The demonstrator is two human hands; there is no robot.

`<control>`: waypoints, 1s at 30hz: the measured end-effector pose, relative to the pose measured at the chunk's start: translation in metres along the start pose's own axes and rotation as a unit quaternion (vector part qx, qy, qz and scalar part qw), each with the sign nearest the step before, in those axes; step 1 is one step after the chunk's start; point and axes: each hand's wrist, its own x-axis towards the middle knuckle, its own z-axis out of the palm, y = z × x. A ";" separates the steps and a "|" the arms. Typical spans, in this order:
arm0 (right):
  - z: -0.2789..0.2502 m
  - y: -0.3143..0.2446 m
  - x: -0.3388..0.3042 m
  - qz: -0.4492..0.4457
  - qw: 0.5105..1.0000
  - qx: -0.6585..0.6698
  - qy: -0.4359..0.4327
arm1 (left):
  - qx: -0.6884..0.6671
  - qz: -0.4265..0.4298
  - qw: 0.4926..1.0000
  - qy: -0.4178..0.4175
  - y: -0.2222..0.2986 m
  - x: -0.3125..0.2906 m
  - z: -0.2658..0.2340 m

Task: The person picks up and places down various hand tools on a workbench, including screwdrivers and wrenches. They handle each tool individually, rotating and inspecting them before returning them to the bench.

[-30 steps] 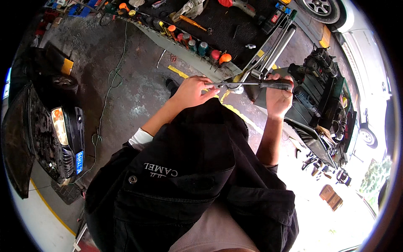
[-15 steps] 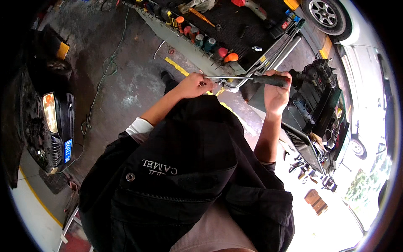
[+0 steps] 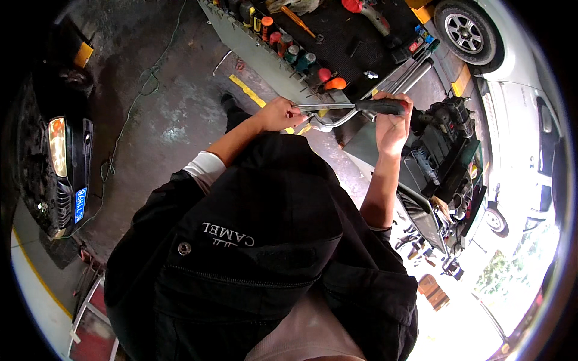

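My right hand [image 3: 392,132] is wrapped round the dark, red-ended handle of a screwdriver [image 3: 380,107]. Its long metal shaft points left, nearly level, in front of my body. At the tip of the shaft are the closed fingers of my left hand [image 3: 277,115]. They seem to pinch something small, but what it is stays hidden. Just beyond the shaft is the bent chrome handle [image 3: 346,119] of a tool cart; whether either hand touches it I cannot tell.
Ahead, the cart's tool rack [image 3: 295,51] holds several screwdrivers, and a power tool [image 3: 376,21] lies on its dark top. On the right stands another cart [image 3: 430,168] with tools. A black car front [image 3: 72,156] is at left, a silver car [image 3: 518,102] at right; a green cord [image 3: 129,120] crosses the floor.
The surroundings have shifted a little in view as my head moved. The screwdriver's handle sits slightly further left and higher, with both hands in much the same hold.
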 end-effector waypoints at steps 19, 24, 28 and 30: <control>0.035 -0.008 0.008 -0.009 0.943 -0.328 -0.046 | -0.221 -0.121 0.967 0.016 -0.041 0.013 0.026; 0.043 -0.010 0.006 0.008 0.920 -0.389 -0.040 | -0.199 -0.168 0.965 0.027 -0.033 0.023 0.027; 0.059 -0.012 0.006 0.007 0.885 -0.464 -0.047 | -0.120 -0.183 0.976 0.007 -0.038 0.033 0.033; 0.070 -0.015 0.004 -0.014 0.864 -0.501 -0.047 | -0.130 -0.182 0.975 -0.007 -0.034 0.038 0.036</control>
